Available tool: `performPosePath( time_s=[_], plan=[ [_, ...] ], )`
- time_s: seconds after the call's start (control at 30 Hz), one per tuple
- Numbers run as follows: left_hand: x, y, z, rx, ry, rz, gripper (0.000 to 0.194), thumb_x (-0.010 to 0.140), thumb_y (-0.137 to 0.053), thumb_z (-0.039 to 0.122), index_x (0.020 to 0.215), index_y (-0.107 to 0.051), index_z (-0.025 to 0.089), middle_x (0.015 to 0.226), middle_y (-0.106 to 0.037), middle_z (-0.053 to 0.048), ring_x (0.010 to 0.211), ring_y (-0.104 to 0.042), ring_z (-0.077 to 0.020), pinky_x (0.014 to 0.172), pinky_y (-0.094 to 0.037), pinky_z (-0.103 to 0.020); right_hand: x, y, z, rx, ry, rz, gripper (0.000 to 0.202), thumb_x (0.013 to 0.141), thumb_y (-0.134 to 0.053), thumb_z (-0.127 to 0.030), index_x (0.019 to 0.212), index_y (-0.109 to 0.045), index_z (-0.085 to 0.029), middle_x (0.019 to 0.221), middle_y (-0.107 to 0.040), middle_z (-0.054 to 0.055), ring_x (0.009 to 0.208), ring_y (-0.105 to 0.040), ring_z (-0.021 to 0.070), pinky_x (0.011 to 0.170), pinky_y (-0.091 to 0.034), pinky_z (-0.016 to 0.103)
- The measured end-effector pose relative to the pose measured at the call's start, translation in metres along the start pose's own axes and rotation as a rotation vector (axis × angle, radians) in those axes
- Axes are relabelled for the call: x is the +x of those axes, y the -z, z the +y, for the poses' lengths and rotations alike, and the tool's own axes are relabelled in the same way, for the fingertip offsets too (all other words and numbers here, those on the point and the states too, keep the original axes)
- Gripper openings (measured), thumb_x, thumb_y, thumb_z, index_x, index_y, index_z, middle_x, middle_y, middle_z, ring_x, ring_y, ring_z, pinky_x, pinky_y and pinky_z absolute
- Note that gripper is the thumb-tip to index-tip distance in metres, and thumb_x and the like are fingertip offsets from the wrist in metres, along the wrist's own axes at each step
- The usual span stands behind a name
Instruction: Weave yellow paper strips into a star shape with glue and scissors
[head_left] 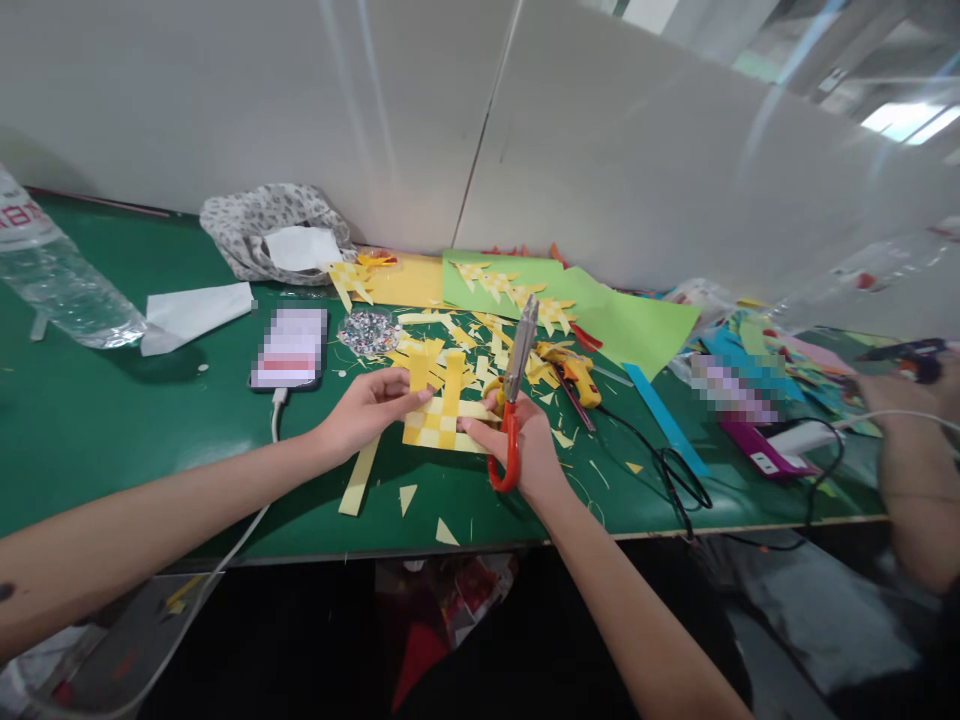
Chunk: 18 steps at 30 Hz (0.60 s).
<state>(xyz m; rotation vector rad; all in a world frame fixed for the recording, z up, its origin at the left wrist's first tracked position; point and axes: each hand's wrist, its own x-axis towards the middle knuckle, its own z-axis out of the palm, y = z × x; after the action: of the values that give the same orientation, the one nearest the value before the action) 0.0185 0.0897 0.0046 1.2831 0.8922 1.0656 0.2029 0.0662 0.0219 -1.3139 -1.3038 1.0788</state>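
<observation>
A yellow and pale-yellow woven paper piece [433, 425] is held in front of me, its loose strips pointing up and to the right. My left hand [379, 405] is closed on its left edge, thumb on top. With thumb and fingers my right hand [525, 445] pinches the right side of the weave. That same hand also carries red-handled scissors [511, 440], blades upward and apparently together. Yellow paper scraps [480, 360] lie behind the weave. A pale paper strip [361, 478] rests below my left hand.
A plugged-in phone [289, 350] and a dish of beads [369, 333] lie left of centre. To the right are a yellow glue gun [577, 378] with a black cord and a blue strip [664, 420]. A water bottle [64, 270] leans in at far left; another person's arm [919, 480] shows at far right.
</observation>
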Motion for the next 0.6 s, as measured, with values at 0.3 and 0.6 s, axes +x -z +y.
performPosePath(
  time_s=[0.3,0.6],
  plan=[
    [0.004,0.005,0.003,-0.145,0.103,0.197,0.026,0.074,-0.062,0.038,0.087,-0.068,0.016,0.089,-0.065,-0.004,0.078,-0.059,-0.0125,0.065,-0.052,-0.020,0.009,0.014,0.007,-0.176,0.246,0.373,0.039,0.061,-0.069,-0.037,0.089,-0.047,-0.021,0.100,-0.057,0.006,0.090,-0.058,0.0195,0.079,-0.047,0.038],
    [0.006,0.007,-0.002,-0.182,0.016,0.250,0.020,0.068,-0.069,0.030,0.082,-0.059,0.020,0.078,-0.064,0.001,0.075,-0.061,-0.0121,0.062,-0.054,-0.020,-0.006,0.007,-0.001,-0.927,0.395,0.242,0.038,0.070,-0.053,-0.053,0.086,-0.048,-0.019,0.081,-0.057,0.005,0.067,-0.055,0.0174,0.054,-0.039,0.028]
  ],
)
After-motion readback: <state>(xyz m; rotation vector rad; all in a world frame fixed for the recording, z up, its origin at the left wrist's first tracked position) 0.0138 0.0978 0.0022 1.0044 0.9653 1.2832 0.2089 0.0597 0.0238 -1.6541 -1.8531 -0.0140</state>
